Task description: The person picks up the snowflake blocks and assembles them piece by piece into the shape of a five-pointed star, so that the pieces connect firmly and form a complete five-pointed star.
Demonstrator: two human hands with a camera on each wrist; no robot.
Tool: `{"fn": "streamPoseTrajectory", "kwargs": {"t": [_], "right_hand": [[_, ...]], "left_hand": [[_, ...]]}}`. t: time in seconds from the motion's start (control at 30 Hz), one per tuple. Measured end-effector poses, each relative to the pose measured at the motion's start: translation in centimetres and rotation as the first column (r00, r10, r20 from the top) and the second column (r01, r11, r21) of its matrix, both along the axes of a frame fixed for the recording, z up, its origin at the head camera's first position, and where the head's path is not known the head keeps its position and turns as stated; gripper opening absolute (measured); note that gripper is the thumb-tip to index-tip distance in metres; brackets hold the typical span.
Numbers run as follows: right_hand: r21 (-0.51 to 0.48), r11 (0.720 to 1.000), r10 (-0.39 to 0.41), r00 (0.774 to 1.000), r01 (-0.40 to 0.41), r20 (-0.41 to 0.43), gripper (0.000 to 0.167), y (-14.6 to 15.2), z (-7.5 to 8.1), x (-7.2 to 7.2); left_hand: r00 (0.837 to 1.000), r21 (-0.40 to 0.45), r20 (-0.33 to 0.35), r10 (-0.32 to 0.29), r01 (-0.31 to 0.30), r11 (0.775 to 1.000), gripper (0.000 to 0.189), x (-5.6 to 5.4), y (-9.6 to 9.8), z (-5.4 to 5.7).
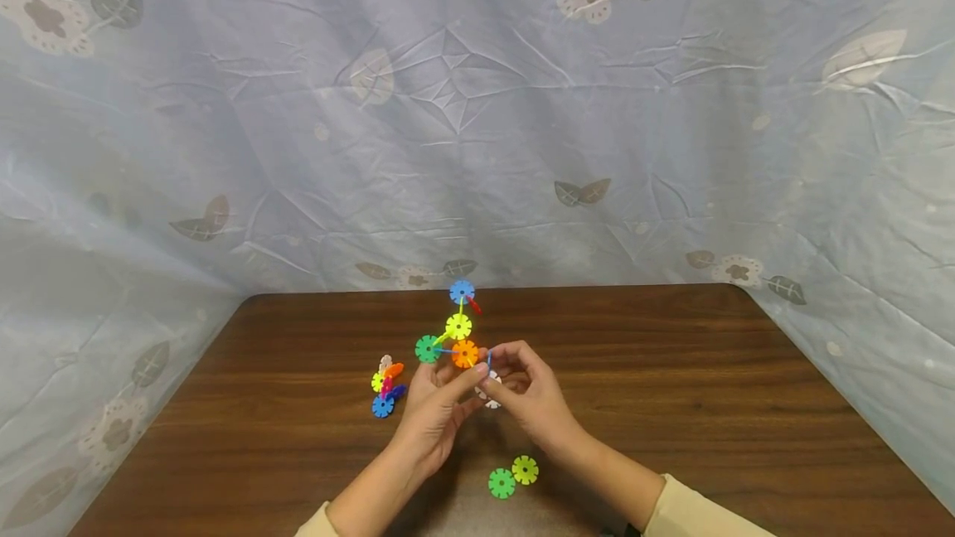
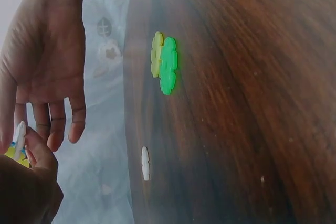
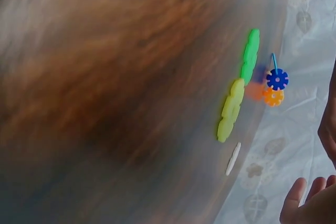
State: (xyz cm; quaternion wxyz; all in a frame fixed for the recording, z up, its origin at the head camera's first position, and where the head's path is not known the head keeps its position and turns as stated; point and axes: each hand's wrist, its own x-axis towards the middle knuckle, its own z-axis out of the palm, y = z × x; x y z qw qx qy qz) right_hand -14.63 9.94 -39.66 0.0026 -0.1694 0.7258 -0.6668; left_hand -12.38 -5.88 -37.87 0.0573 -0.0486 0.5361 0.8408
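Observation:
In the head view, both hands meet over the table at a chain of slotted plastic flower discs. My left hand (image 1: 433, 421) holds the chain from below, its thumb near an orange disc (image 1: 465, 354). Joined to that are a green disc (image 1: 429, 349), a yellow disc (image 1: 458, 326) and, on top, a light blue disc (image 1: 462, 292). My right hand (image 1: 540, 404) pinches at the chain's right side, beside a blue disc (image 1: 489, 359) seen edge-on. A white disc (image 1: 492, 403) shows between the hands, partly hidden. In the left wrist view, fingertips pinch a white disc (image 2: 20, 136).
On the brown wooden table (image 1: 671, 371), a green disc (image 1: 501, 483) and a yellow-green disc (image 1: 525, 470) lie flat near the front. A second joined cluster of discs (image 1: 383, 406) lies to the left. A loose white disc (image 2: 145, 163) also lies there. Patterned grey cloth (image 1: 477, 147) hangs behind.

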Motion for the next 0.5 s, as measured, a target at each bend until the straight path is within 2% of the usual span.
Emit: {"fn": "streamPoseTrajectory", "kwargs": {"t": [0.17, 0.3, 0.5], "right_hand": [[0.111, 0.994, 0.033, 0.993, -0.021, -0.113, 0.037, 0.4, 0.0, -0.1], [0.184, 0.982, 0.062, 0.984, -0.031, -0.166, 0.039, 0.8, 0.0, -0.1], [0.186, 0.981, 0.09, 0.972, -0.05, -0.215, 0.034, 1.7, -0.1, -0.8]], "left_hand": [[1.0, -0.019, -0.012, 0.011, -0.011, 1.0, 0.061, -0.2, -0.2, 0.0], [1.0, -0.019, -0.018, 0.021, -0.021, 1.0, 0.062, -0.4, -0.5, -0.1], [1.0, -0.047, -0.012, 0.028, -0.029, 0.998, 0.063, -0.6, -0.9, -0.2]]}}
